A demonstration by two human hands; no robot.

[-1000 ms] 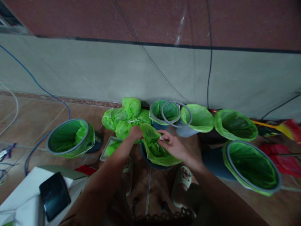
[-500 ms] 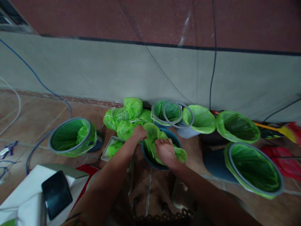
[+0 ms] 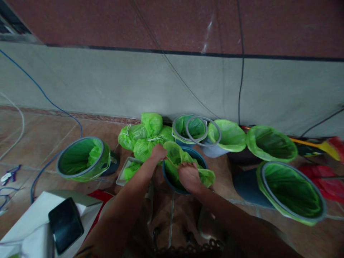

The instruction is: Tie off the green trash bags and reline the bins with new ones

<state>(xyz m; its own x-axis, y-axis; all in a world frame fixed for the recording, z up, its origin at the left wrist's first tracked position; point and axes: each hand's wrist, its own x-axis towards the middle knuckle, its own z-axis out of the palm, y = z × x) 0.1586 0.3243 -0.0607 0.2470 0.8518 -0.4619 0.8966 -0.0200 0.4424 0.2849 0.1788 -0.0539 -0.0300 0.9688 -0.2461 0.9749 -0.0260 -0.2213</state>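
Note:
A green plastic bag (image 3: 176, 152) hangs loosely over and inside a blue bin (image 3: 199, 154) in front of me. My left hand (image 3: 159, 152) is closed on the bag's edge at the bin's left side. With fingers curled, my right hand (image 3: 189, 175) grips the bag near the middle of the bin opening. Part of the bag spreads past the bin's right rim. Just beyond my left hand lie several tied green bags (image 3: 145, 147). Below them a white tray (image 3: 120, 176) holds another green bundle, partly covered by my left forearm.
Bins lined with green bags stand around: one at left (image 3: 80, 157), several along the wall (image 3: 227, 136), one at right (image 3: 292, 191). A loose grey ring (image 3: 219, 134) rests across two bins. A black phone (image 3: 66, 225) lies on a white box (image 3: 34, 211). A red dustpan (image 3: 317, 182) is at far right.
My right hand has shifted slightly down, still gripping the bag. The bag's opening looks a little wider between my hands. The camera view has tilted slightly.

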